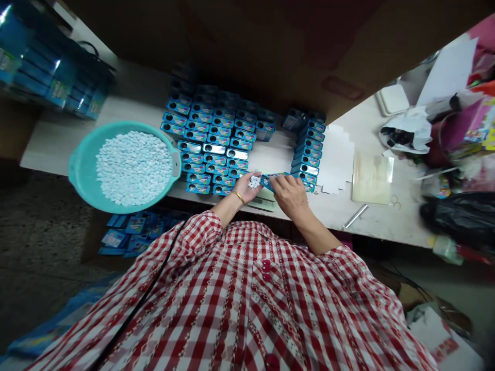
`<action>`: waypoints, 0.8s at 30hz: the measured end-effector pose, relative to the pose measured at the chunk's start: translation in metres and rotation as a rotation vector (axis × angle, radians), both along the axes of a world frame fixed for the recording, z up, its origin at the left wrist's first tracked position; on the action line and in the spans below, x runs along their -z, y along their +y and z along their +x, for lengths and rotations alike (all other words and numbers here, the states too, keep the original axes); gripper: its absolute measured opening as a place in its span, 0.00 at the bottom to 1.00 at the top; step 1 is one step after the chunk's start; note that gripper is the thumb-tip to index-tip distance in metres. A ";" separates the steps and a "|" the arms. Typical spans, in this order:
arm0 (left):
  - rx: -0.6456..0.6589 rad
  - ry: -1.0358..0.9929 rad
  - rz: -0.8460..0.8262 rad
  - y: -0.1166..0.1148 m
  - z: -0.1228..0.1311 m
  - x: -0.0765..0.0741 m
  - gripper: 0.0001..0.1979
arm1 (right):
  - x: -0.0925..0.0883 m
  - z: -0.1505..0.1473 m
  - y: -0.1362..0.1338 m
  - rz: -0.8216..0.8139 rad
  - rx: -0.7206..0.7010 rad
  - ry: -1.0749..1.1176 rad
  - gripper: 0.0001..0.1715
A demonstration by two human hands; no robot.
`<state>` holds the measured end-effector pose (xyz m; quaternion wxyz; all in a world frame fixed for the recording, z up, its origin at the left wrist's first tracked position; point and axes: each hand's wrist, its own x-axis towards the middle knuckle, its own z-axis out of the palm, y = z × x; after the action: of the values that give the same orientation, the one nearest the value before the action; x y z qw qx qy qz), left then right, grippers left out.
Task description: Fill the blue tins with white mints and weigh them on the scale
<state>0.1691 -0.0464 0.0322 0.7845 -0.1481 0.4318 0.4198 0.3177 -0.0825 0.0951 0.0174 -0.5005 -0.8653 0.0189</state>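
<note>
Small white pellets [254, 181] lie heaped in the cupped palm of my left hand [247, 188], which wears a gold bangle on the wrist. My right hand [289, 195] grips a small blue tin [266, 181] from above, its near end at the pellets in my left palm. Whether pellets pass between tin and palm is too small to tell. Left of my hands stand rows of similar blue tins [218, 139] with dark round holes on top. Another column of these tins [309, 149] runs up on the right, close beyond my right hand.
A turquoise basin [81, 178] full of white pellets stands on the left of the table [270, 154]. A large cardboard box [247, 46] rises behind the tins. Paper sheets [336, 159], a clear plate [372, 178] and a metal tube [355, 217] lie right. Below left, a box holds blue packs [135, 226].
</note>
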 end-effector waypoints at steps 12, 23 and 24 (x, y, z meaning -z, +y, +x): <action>-0.062 0.097 -0.044 -0.010 -0.050 -0.009 0.12 | 0.116 0.038 0.003 -0.210 0.309 0.786 0.20; -0.078 0.153 -0.036 -0.025 -0.065 -0.022 0.13 | 0.072 0.062 -0.007 -0.082 0.492 0.805 0.21; -0.070 0.151 -0.035 -0.026 -0.066 -0.023 0.13 | 0.071 0.063 -0.008 -0.066 0.521 0.821 0.19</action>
<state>0.1034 -0.0723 0.0553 0.7318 -0.1450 0.4914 0.4494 0.3811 -0.0908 0.0237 0.3455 -0.6520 -0.6318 0.2372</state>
